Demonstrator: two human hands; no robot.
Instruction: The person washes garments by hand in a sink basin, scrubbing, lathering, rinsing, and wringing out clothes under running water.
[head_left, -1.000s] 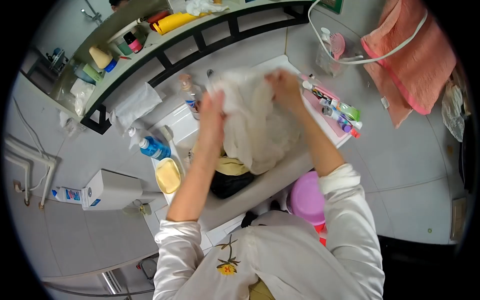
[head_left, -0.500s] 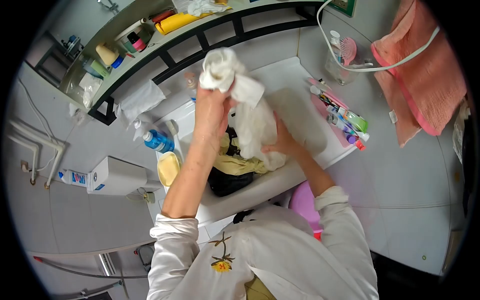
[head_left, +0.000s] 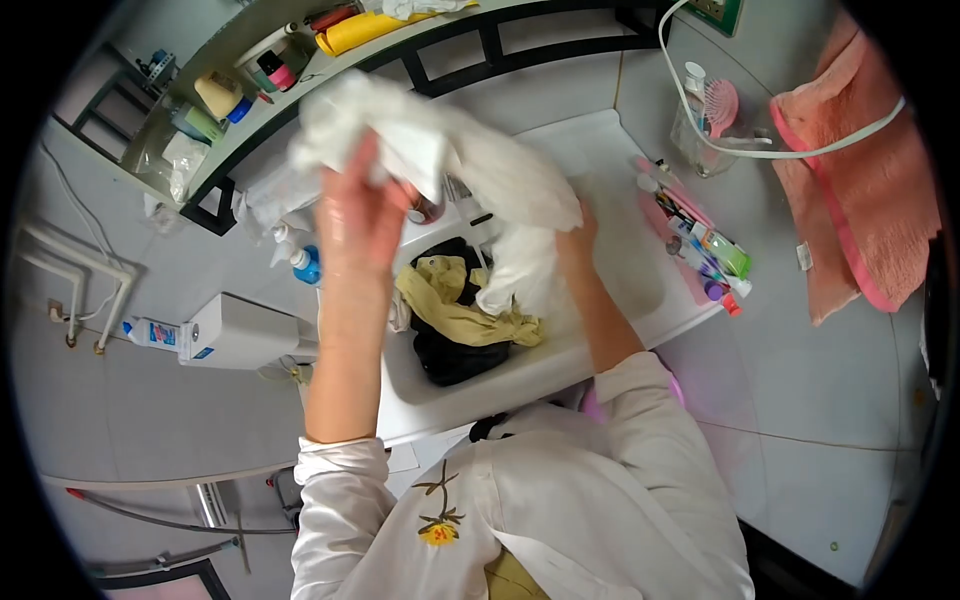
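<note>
A white cloth garment (head_left: 515, 185), blurred by motion, is stretched in an arch above the white sink (head_left: 635, 265). My left hand (head_left: 355, 210) is closed on its raised left end, high near the shelf. Farther right and lower, my right hand (head_left: 577, 238) grips the garment's other side, its fingers partly hidden by the fabric. A loose white part hangs down into the basin between them. Below lie a pale yellow cloth (head_left: 455, 312) and a black cloth (head_left: 450, 358), bunched together in the sink.
Toothbrushes and tubes (head_left: 700, 245) lie along the sink's right ledge. A black-framed shelf (head_left: 450, 65) with bottles curves overhead. Left of the sink are a blue bottle (head_left: 306, 264) and a white box (head_left: 240, 332). A pink towel (head_left: 850, 180) hangs at right.
My left hand has swung left with its end of the garment, and my right hand has risen slightly. The garment is spread wider, exposing more of the yellow and black cloths.
</note>
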